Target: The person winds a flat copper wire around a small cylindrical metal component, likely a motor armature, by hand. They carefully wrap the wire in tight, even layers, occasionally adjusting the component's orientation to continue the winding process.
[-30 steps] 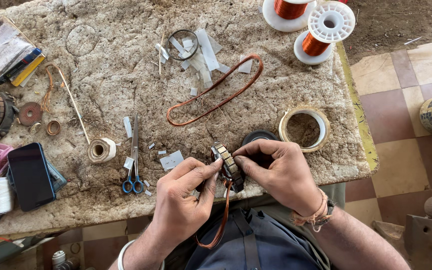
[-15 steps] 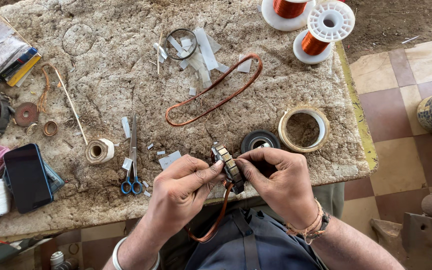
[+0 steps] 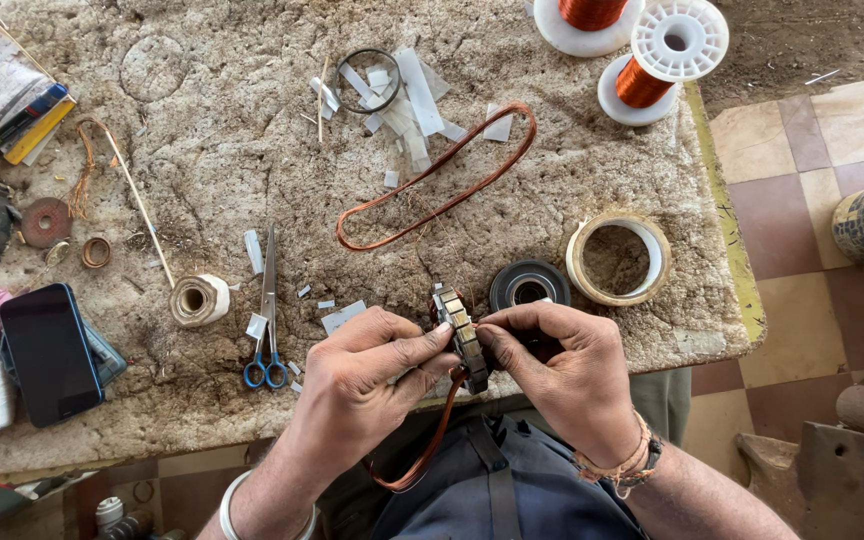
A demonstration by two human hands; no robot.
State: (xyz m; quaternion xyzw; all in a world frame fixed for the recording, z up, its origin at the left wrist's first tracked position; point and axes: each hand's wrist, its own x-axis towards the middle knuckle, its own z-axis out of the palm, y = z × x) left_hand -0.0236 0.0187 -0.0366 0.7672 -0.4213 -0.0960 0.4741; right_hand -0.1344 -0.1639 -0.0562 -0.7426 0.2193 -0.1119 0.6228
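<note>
Both hands, L (image 3: 367,375) & R (image 3: 562,375), pinch small stator core (image 3: 464,335); copper coil (image 3: 422,450) hangs below, not seated. Second coil (image 3: 442,175) on worktop (image 3: 202,120) ahead, unused.

- Bright, even daylight floods your worktop (image 3: 202,130), and focus is sharp throughout.
- Soft shadows sit under your hands.
- Wide-angle bending curves the edges.
</note>
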